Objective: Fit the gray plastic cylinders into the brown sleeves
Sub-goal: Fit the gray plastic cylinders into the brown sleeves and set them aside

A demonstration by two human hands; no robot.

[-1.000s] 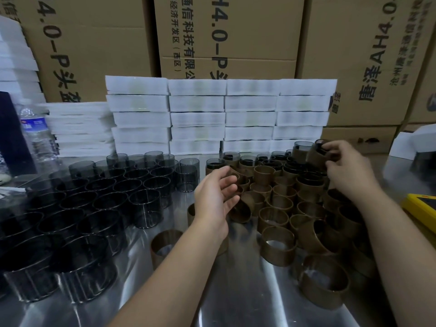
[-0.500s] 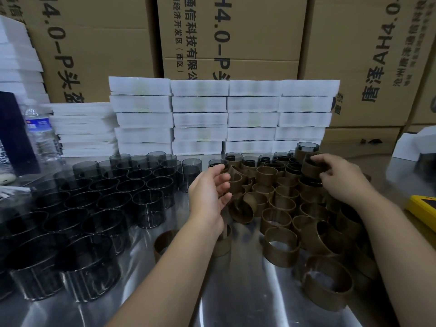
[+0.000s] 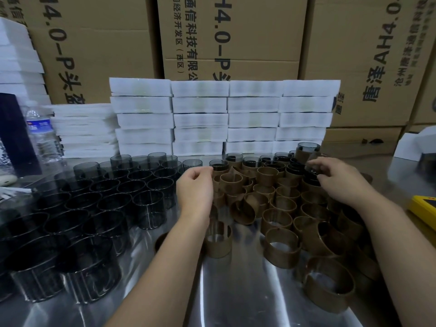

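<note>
Several gray see-through cylinders stand upright on the left of the metal table. A pile of empty brown sleeves covers the right side, some upright and some tipped. Sleeved cylinders line the back, and one sits on top of the others. My right hand grips a sleeved cylinder among that back group at the right. My left hand hovers at the pile's left edge with its fingers loosely curled and nothing in it.
Stacks of white foam trays stand right behind the parts, with cardboard boxes behind them. A water bottle stands at the far left. A yellow object lies at the right edge.
My right hand has come down with the sleeved cylinder from above the pile into the back group. My left hand has moved slightly farther away and its fingers have curled in.
</note>
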